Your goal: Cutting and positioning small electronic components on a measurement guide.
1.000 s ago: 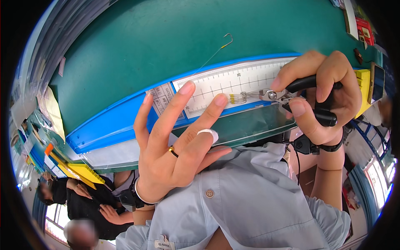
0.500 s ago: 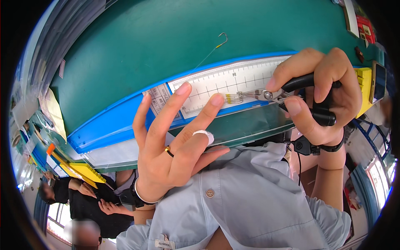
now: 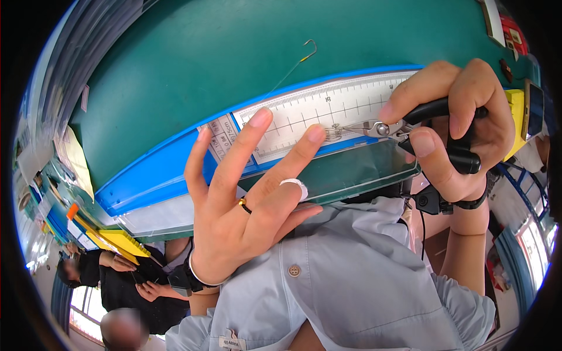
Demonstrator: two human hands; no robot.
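My right hand (image 3: 468, 128) is wrapped round small pliers (image 3: 383, 129) with black handles. Their narrow pointed tips reach a small bundle of fish hooks (image 3: 334, 133) lying on a white measuring board (image 3: 293, 123) with a blue frame. My left hand (image 3: 240, 199) has its fingers spread over the board, one fingertip at the left side of the bundle and partly covering it. Two other fingertips rest further left on the board. Beyond it, on the green tabletop, lies a single fish hook (image 3: 311, 51) with a yellow binding, its thin line running back toward my left fingers.
The green tabletop (image 3: 234, 58) stretches beyond the board, with a clear sheet along its near edge. A yellow box (image 3: 515, 111) and a phone (image 3: 533, 108) are at the right. Another yellow holder (image 3: 120, 243) stands at the left, near a co-worker in black (image 3: 140, 286).
My right hand and the pliers have shifted slightly right. The left fingertip has slid right over the yellow bindings of the bundled hooks. The single hook has moved slightly up and left.
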